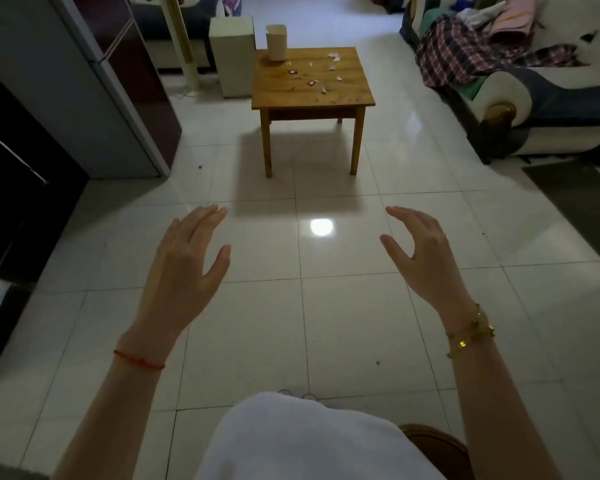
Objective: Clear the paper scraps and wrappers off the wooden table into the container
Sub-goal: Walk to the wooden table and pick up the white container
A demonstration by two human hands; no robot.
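Observation:
A small wooden table (347, 95) stands some way ahead on the tiled floor. Several white paper scraps (334, 57) and red wrappers (310, 83) lie scattered across its top. A beige container (276, 42) stands upright on the table's far left corner. My left hand (184, 268) and my right hand (423, 254) are held out in front of me over the floor, well short of the table. Both have relaxed, spread fingers and hold nothing.
A refrigerator (94, 81) and dark cabinet line the left side. A sofa (520, 88) piled with clothes runs along the right, with a dark mat (579, 202) before it. A white box (232, 53) stands behind the table's left. Open tiled floor (302, 317) lies between me and the table.

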